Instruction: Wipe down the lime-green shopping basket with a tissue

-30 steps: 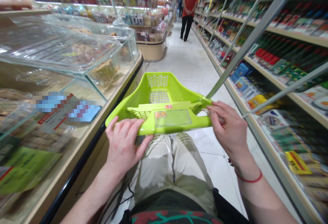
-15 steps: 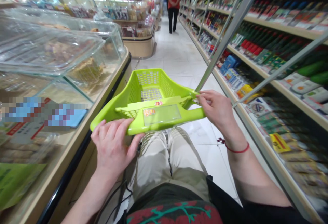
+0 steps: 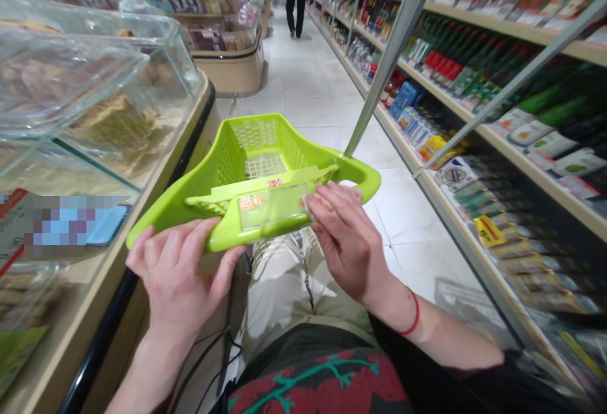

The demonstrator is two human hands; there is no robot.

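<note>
A bright green plastic shopping cart (image 3: 222, 231) with a lattice basket stands in front of my legs. My left hand (image 3: 177, 275) is closed round the left part of its handle, the thumb underneath. My right hand (image 3: 348, 246) lies over the right end of the clear panel (image 3: 275, 205) on the handle. Under its fingers a pale pinkish patterned piece, seemingly a cloth (image 3: 349, 193), presses against the green plastic; the fingers hide most of it. A fold-down flap (image 3: 258, 188) with a small sticker crosses the basket behind the handle. The visible basket floor shows only lattice.
On the left runs a display counter with clear plastic bins (image 3: 109, 117) and a black bumper rail (image 3: 142, 249). Stocked shelves (image 3: 474, 123) line the right side, with a metal pole (image 3: 384, 66) near the cart. A person in dark trousers (image 3: 296, 9) stands farther along the tiled aisle.
My right hand has moved left from the handle's right end onto the clear panel, and the patterned piece now shows beneath it. My left hand keeps its hold. The view has shifted right.
</note>
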